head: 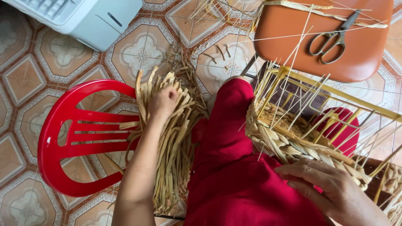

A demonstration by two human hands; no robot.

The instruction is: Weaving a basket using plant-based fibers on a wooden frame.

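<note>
Left hand (164, 101) reaches out over the bundle of dried flat straw strips (171, 146), fingers curled shut around a few strips near the top end of the bundle. Bundle lies draped across the seat edge of the red plastic chair (67, 138), running down along the left side of the person's red-trousered leg (230, 167).

Right hand (331, 188) rests flat on the lower edge of the half-woven straw basket (289, 138), fingers spread and lying loosely on the braided rim (not gripping anything that I can see). Basket sits on the lap, built on a yellow wire frame (335, 90), thin pale stakes sticking up from it.

Orange stool (360, 54) just beyond the basket, scissors (333, 38) lying on its seat, with a long straw strip (331, 11) across the top. White plastic appliance (83, 16) top left. Patterned tile floor (25, 75), short straw offcuts scattered near the knee.
</note>
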